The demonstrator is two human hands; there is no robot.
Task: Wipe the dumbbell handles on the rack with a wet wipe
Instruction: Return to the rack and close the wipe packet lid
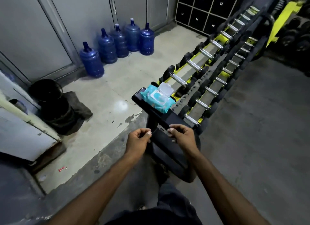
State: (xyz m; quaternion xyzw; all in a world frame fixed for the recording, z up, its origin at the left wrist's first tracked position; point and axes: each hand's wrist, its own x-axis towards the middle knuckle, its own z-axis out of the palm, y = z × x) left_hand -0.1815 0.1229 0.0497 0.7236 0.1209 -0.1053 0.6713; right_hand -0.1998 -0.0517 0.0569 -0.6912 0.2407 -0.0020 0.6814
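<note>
A teal pack of wet wipes (157, 99) lies on the black end post of the dumbbell rack (151, 112), its clear lid flipped open. Two tiers of black dumbbells with chrome handles (179, 79) run away to the upper right on the yellow-and-black rack. My left hand (139, 139) and my right hand (182, 135) hover side by side in front of the post, below the pack. Both have curled fingers with thumb against fingertips, and no wipe shows in either.
Several blue water jugs (117, 43) stand along the grey wall at the back. Black buckets and a dark cloth (57, 105) sit at the left. Numbered black lockers (203, 8) fill the far corner. More weights (296, 32) are stacked at the far right.
</note>
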